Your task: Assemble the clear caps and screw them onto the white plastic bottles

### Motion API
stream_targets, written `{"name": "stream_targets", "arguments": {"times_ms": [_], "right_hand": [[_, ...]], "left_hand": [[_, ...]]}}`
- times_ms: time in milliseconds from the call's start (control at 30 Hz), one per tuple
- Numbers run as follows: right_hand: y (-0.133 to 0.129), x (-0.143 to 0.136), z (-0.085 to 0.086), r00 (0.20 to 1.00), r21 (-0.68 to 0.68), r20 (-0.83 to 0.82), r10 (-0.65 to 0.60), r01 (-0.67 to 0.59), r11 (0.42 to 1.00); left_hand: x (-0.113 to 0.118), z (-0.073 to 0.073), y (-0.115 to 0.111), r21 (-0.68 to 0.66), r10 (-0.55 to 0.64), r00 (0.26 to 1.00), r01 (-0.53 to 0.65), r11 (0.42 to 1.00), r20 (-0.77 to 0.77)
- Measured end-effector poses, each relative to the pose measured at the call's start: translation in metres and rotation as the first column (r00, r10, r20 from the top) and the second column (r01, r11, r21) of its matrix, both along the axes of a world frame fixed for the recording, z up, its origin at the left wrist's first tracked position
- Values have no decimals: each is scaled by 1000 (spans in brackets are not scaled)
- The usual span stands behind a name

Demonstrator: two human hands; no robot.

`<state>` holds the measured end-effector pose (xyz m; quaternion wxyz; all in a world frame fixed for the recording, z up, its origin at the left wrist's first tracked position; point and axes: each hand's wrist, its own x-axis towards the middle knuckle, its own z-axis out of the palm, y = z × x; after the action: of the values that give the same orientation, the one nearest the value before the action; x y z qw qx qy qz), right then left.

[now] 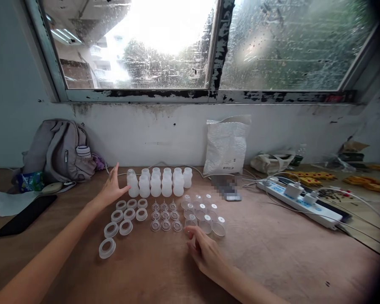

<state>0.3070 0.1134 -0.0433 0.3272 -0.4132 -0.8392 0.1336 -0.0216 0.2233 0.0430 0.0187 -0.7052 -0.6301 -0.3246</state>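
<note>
- Bare forearms (pixel 55 247) reached in over the brown desk (pixel 145 280) from the near side.
- The right hand (pixel 205 251) was loosely curled, thumb and forefinger apart, with nothing that I could see in its grasp; its fingertips were at the nearest left of the clear caps (pixel 218 230) (touching or not, I couldn't tell).
- The left hand (pixel 114 185) stood wide open and held nothing, its thumb right by the capped bottle (pixel 133 188) at the left end of the front row.
- Frosted bottles (pixel 167 190) stood upright in two rows towards the wall.
- Nine translucent rings (pixel 107 255) lay in front of them, left of three neat rows of clear teats (pixel 166 226).
- Farther off sat a grey backpack (pixel 58 150), a silvery bag (pixel 224 147) and a white power strip (pixel 304 207).
</note>
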Motion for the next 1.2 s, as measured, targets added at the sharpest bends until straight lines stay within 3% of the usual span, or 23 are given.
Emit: {"name": "stream_targets", "arguments": {"times_ms": [67,133,167,267,367,467,567,733,833,1033,1200], "right_hand": [[0,0,0,1000,-10,15,0,0,1000],[-1,-1,1,1000,-18,28,1,-1,1000],[-1,-1,1,999,-19,36,4,-3,1000],[-2,-1,2,996,-8,85,21,-20,1000],[-1,-5,4,984,19,169,51,-55,998],[0,-17,5,962,37,254,99,-112,993],[7,-40,4,941,17,317,118,-130,991],[33,-81,6,936,-65,342,-81,109,992],[45,-92,9,934,-86,337,-119,156,984],[37,-71,18,967,-41,256,0,11,999],[24,-45,9,963,-27,237,130,-127,992]], "left_hand": [[-3,5,-31,-23,-75,997,76,997,10],[-4,2,-66,-228,-153,988,141,963,-34],[-3,-3,-83,-315,-153,985,121,941,-78],[-1,-23,-125,-400,-86,979,5,917,-184],[1,-41,-145,-424,-79,980,-7,905,-184],[4,-48,-147,-411,-102,985,37,911,-138],[11,-45,-142,-331,-92,990,53,942,-104],[28,-34,-134,-103,-130,986,119,987,-103],[36,-31,-133,-5,-216,972,216,976,-91],[50,-34,-138,59,-343,939,343,937,-13],[77,-39,-131,75,-508,861,509,857,-34]]}}
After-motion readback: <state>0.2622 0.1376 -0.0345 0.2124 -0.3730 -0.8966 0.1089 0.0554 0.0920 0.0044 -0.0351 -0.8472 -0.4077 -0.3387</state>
